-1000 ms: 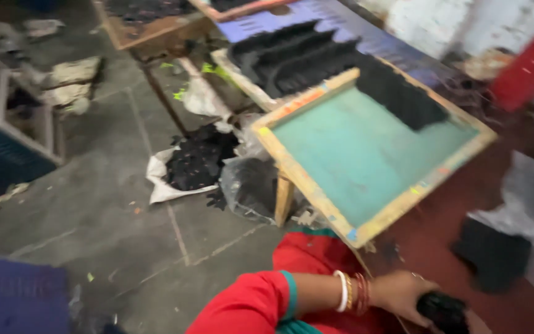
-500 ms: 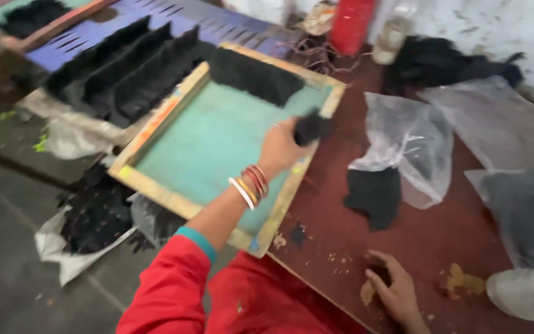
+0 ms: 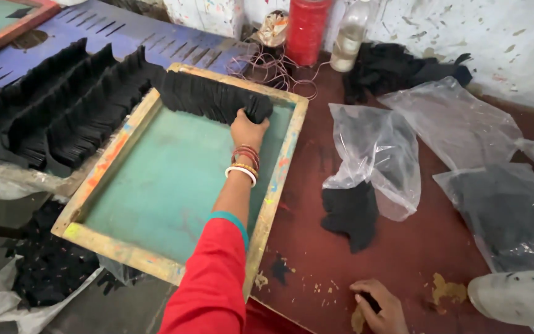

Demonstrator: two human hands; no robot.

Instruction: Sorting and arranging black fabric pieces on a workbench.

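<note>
My left hand [image 3: 248, 128], with bangles at the wrist and a red sleeve, reaches into a wooden frame [image 3: 284, 167] with a green mesh bed. It grips a bunch of black fabric pieces [image 3: 256, 109] at the right end of a row of black pieces [image 3: 202, 96] standing along the frame's far edge. My right hand [image 3: 379, 306] rests low on the dark red table [image 3: 316, 247], its fingers curled over a small black piece [image 3: 371, 302].
Rows of black pieces [image 3: 63, 111] fill a blue slotted tray at the left. Clear plastic bags [image 3: 378, 154] and black cloth [image 3: 350, 213] lie on the table's right. A red spool [image 3: 307, 28] and bottle [image 3: 348, 37] stand by the spattered wall. Black scraps [image 3: 38, 272] lie on the floor.
The view swung from the floor back to the table. My left hand carried the black bunch from the frame's right edge to the end of the row at its far side.
</note>
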